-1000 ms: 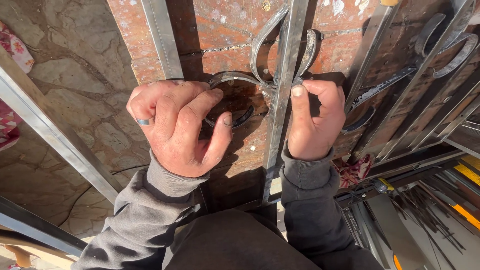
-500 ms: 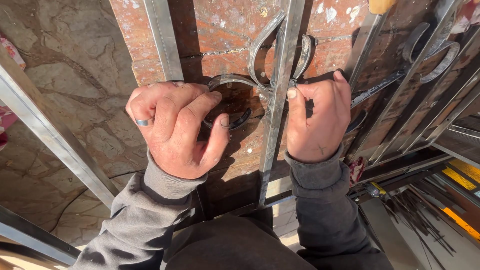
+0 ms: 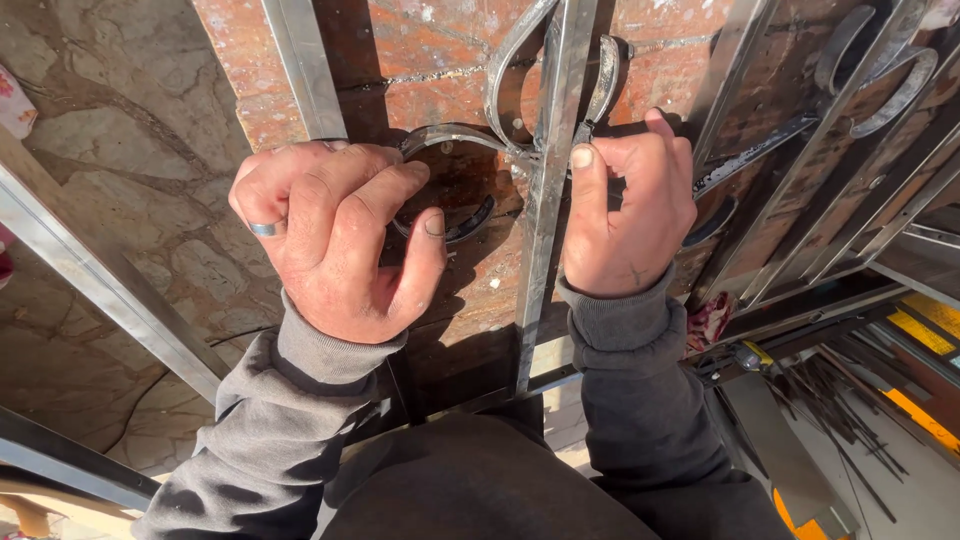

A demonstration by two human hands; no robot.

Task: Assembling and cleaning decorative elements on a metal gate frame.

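Note:
A bare steel grille stands in front of me against a red brick wall (image 3: 420, 70). Its upright flat bar (image 3: 545, 200) carries curled scroll pieces (image 3: 510, 70) on both sides. My left hand (image 3: 330, 240), with a ring on one finger, is closed over a curved metal scroll (image 3: 455, 135) left of the bar. On the other side of the bar my right hand (image 3: 625, 215) grips a second scroll, thumb pressed on the bar's edge. That scroll is mostly hidden under the fingers. Grey sleeves cover both my wrists.
More scrolled grille panels (image 3: 870, 90) lean at the right. Thin metal rods (image 3: 830, 400) and a yellow tool lie on the ground at lower right. A slanted steel tube (image 3: 100, 290) crosses the stone paving (image 3: 120, 130) at left.
The view has shifted slightly. My right hand has slid up a little along the upright bar, fingers closing tighter on the scroll. My left hand stays on its scroll.

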